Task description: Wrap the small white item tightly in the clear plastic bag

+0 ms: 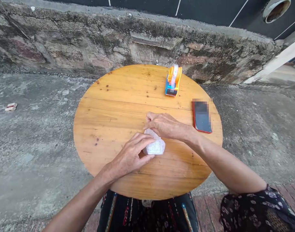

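A small white packet [155, 147] wrapped in clear plastic lies near the middle of a round wooden table [108, 119]. My left hand [131, 154] grips its near left side with curled fingers. My right hand [163, 125] presses down on its far edge, fingers bent over the top. Both hands touch the packet, which partly hides under them.
An orange and blue tape dispenser [173, 80] stands at the table's far side. A red-cased phone [201, 116] lies face up at the right. A rough stone wall [113, 45] runs behind. A small carton [11, 106] lies on the concrete ground at left.
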Motion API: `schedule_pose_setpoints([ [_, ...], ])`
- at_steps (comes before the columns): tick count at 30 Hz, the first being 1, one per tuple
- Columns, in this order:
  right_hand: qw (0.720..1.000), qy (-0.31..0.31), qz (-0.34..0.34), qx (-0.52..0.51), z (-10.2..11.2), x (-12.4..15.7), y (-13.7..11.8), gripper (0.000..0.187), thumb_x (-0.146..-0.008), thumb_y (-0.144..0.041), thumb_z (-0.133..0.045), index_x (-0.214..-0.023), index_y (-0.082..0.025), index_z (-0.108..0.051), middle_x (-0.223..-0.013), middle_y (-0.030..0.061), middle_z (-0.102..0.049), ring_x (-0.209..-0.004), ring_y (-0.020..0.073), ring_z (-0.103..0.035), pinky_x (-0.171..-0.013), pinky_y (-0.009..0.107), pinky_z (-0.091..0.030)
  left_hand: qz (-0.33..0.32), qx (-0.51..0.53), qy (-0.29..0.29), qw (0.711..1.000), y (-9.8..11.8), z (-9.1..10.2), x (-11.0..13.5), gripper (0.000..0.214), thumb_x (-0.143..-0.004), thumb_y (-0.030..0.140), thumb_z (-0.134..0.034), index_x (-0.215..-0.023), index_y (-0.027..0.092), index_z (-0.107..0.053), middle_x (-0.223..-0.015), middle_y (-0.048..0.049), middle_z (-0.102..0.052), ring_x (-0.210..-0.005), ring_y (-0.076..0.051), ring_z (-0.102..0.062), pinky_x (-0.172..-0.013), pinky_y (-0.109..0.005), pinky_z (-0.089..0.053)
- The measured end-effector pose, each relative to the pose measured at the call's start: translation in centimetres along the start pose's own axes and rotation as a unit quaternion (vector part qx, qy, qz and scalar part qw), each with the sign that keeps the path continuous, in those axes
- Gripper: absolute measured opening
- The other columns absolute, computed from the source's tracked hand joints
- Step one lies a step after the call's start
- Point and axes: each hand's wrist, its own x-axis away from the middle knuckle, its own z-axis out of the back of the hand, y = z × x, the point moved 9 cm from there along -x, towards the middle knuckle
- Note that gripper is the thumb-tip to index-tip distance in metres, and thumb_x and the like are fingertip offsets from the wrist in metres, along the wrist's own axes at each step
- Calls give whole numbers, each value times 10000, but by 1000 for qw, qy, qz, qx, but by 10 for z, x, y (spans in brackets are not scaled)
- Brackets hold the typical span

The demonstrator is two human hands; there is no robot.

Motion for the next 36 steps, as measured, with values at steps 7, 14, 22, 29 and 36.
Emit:
schedule_pose_setpoints([
  [7,999,17,-7,35,-3,2,-2,183,-898,-155,-548,-904,-210,-722,-929,43,-575,-654,110,-387,-551,279,-198,-16,15,10,1000,-3,0,1,428,-825,175,-692,-1231,218,-563,-1206,-83,-639,-1149,-232,-563,-977,-390,-467],
  [14,997,15,11,74,-7,1,-6,118,-893,-181,-599,-828,-198,-696,-880,43,-565,-637,115,-360,-553,288,-188,-22,18,14,999,-3,1,2,432,-820,159,-697,-1227,214,-566,-1194,-76,-636,-1125,-218,-565,-965,-369,-464],
  [22,995,76,-64,20,18,20,6,240,-927,-150,-493,-975,-200,-723,-973,58,-615,-725,126,-525,-598,265,-325,-20,11,20,1000,-2,1,1,402,-824,161,-691,-1207,202,-574,-1180,-83,-646,-1099,-222,-573,-943,-376,-477],
  [29,974,186,-118,-59,26,36,35,265,-888,-134,-518,-1068,-196,-702,-1094,69,-677,-954,188,-627,-795,307,-464,-24,13,21,999,-3,1,3,398,-830,185,-697,-1208,197,-571,-1174,-81,-644,-1098,-213,-575,-948,-371,-477],
  [36,975,170,-109,-88,17,25,27,287,-886,-108,-507,-1079,-204,-697,-1113,54,-700,-979,179,-650,-823,298,-486,-15,16,21,1000,-3,1,3,397,-837,207,-690,-1215,217,-573,-1178,-75,-646,-1102,-219,-575,-948,-383,-479],
])
